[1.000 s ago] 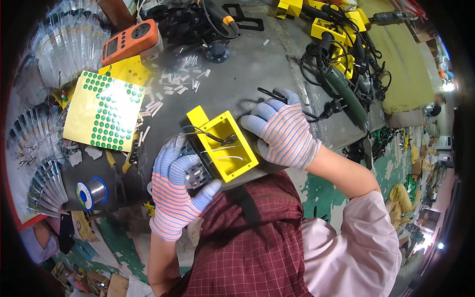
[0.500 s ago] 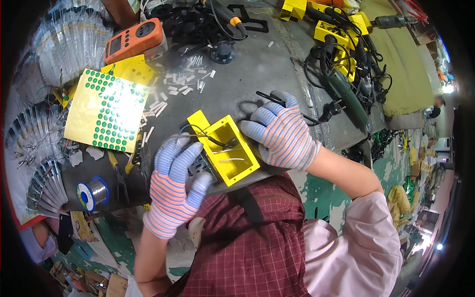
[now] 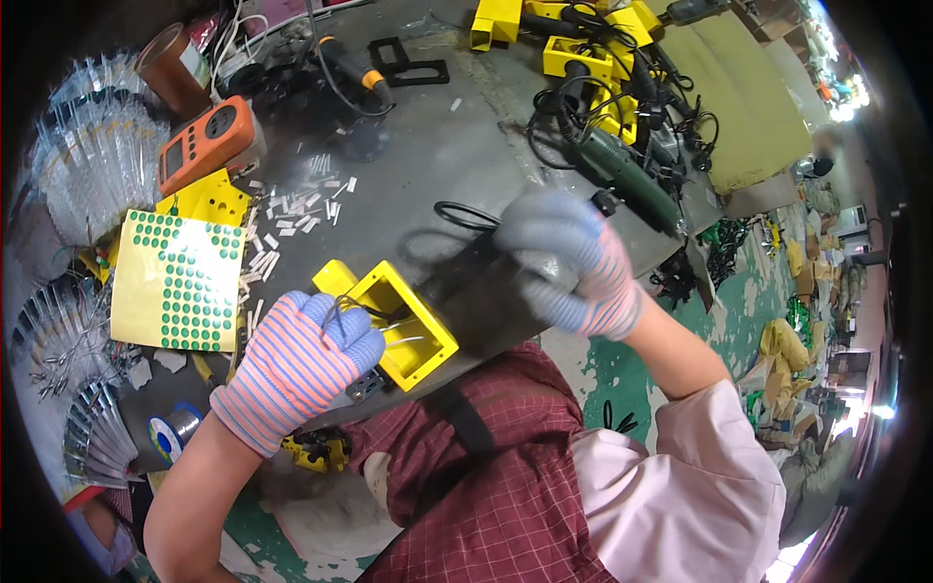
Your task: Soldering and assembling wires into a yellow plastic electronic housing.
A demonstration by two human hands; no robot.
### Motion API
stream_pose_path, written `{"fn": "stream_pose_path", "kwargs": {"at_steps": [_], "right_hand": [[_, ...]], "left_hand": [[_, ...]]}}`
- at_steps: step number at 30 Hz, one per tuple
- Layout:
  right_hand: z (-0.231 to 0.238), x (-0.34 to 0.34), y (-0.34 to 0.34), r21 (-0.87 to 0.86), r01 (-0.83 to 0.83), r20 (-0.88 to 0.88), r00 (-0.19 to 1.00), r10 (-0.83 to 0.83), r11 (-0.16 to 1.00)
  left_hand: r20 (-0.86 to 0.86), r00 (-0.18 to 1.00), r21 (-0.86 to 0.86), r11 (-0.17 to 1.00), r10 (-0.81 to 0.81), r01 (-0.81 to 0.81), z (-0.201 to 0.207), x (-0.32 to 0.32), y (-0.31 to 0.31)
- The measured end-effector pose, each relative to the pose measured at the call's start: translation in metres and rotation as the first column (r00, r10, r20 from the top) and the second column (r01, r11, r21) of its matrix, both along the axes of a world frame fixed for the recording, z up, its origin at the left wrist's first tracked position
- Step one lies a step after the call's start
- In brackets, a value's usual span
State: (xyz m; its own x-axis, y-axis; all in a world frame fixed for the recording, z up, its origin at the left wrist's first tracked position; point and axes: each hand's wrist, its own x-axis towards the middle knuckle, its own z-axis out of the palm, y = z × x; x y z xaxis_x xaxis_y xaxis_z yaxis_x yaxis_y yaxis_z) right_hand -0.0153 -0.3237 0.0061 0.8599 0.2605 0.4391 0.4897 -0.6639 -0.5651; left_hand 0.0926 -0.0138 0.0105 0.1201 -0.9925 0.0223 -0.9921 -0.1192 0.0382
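A yellow open-topped box [image 3: 423,367] sits tilted near the front edge of the dark worktable. Thin wires and a pale strip show inside it. My left hand [image 3: 306,364], in a striped glove, curls its fingers at the box's left wall, where a dark wire [image 3: 338,307] loops by them. Those fingers hide whatever they grip; part of a metallic piece [image 3: 365,387] shows below. Farther right, my right hand [image 3: 573,267], gloved too, is smeared by motion above the table. A black cable loop [image 3: 466,216] reaches its fingertips, but whether they hold it is unclear.
Left of the box lie a sheet of green round stickers [image 3: 175,282], white tube pieces [image 3: 292,209], an orange meter [image 3: 209,146] and a solder spool [image 3: 175,429]. A soldering iron [image 3: 355,68] lies behind. Yellow housings [image 3: 578,58] and a green power tool [image 3: 627,180] crowd the far right.
My left hand has turned and closed at the box's left side. My right hand has moved away from the box to the right. The whole view has shifted.
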Motion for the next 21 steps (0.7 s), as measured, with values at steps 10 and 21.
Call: {"fn": "stream_pose_path", "kwargs": {"at_steps": [10,21], "right_hand": [[-0.007,-0.017,-0.035,-0.248,0.274,-0.006,0.959,-0.284,0.929],[0.060,0.116,0.176,0.014,-0.556,-0.267,0.799,0.539,0.831]], "left_hand": [[0.168,0.986,-0.064,0.998,0.015,-0.005,0.003,-0.017,-0.003],[-0.008,0.631,-0.444,0.563,0.776,-0.697,0.005,-0.154,-0.040]]}}
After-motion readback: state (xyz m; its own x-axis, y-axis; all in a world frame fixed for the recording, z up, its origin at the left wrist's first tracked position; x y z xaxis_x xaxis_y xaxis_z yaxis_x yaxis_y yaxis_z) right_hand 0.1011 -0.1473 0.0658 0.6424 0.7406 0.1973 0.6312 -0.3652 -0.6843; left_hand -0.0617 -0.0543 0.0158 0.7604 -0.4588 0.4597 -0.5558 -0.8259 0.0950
